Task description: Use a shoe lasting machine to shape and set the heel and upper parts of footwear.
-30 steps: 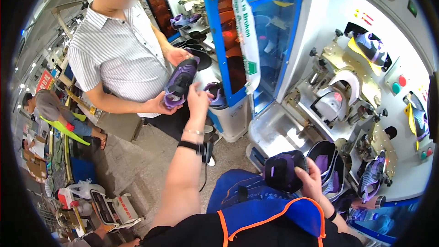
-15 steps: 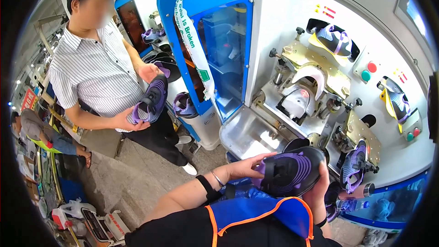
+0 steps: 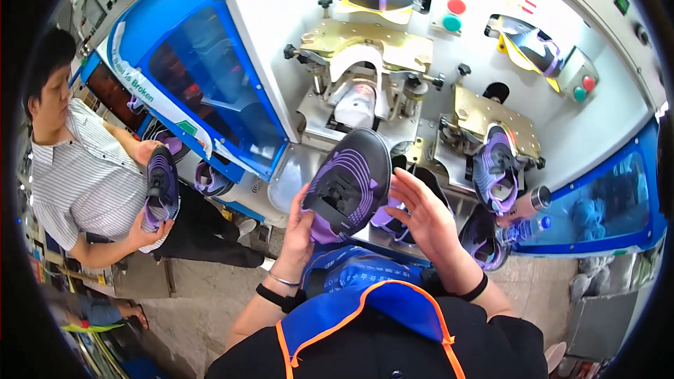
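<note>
Shoe (image 3: 345, 186) — black and purple, sole facing up — sits in front of the white machine (image 3: 393, 49), pinched at its lower edge by the left hand (image 3: 298, 228). Right hand (image 3: 425, 217) spread open just beside it. Likely light, flexible upper — best gripped by the stiff sole rim.

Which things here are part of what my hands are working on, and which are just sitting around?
In hand:
- left hand gripping the purple-and-black shoe upper
- right hand, open beside it
- white forming mould on the machine straight ahead

Lying about:
- shoe upper clamped at the right station
- water bottle
- blue guard window
- shoe the co-worker holds
</note>
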A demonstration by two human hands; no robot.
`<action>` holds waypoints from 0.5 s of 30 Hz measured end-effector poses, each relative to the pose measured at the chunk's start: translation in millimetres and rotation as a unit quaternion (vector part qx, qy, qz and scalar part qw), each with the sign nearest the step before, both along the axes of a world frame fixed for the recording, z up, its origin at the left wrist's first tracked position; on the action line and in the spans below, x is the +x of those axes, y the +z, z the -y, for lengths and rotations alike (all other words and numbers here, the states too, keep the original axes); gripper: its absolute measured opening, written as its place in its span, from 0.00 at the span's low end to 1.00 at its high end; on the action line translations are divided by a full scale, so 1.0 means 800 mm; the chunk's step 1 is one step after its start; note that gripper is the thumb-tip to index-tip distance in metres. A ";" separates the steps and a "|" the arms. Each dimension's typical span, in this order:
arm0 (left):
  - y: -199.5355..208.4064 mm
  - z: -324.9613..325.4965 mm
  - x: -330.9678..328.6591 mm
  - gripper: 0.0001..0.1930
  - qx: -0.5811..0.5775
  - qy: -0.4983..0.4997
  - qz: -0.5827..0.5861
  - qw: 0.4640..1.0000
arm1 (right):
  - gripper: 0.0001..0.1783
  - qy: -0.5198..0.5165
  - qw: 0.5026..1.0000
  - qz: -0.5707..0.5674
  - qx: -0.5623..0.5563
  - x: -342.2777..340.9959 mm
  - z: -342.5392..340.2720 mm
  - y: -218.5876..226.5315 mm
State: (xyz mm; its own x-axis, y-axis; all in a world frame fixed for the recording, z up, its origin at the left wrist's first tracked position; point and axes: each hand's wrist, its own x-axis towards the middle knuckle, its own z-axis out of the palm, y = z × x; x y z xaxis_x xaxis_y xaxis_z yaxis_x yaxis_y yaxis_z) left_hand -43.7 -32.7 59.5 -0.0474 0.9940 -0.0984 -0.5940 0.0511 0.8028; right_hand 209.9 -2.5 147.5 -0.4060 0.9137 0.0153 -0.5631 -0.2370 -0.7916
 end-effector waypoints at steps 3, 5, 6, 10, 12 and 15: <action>0.010 0.012 0.004 0.30 0.000 0.014 0.001 1.000 | 0.36 -0.002 1.000 0.005 -0.009 0.010 0.002 -0.006; 0.012 0.020 0.009 0.31 0.043 0.060 -0.029 0.997 | 0.35 -0.007 1.000 0.007 -0.018 0.014 0.004 -0.012; 0.015 0.024 0.012 0.34 0.055 0.088 -0.061 0.993 | 0.33 -0.010 0.999 0.031 -0.028 0.015 0.004 -0.013; 0.013 0.037 0.010 0.38 0.089 0.115 -0.193 0.970 | 0.29 -0.022 0.994 0.099 -0.029 0.015 0.005 -0.022; 0.011 0.040 0.009 0.39 0.085 0.115 -0.204 0.968 | 0.28 -0.018 0.992 0.122 -0.025 0.015 0.000 -0.028; 0.011 0.048 0.010 0.39 0.069 0.097 -0.203 0.972 | 0.26 -0.021 0.987 0.157 -0.028 0.009 -0.002 -0.027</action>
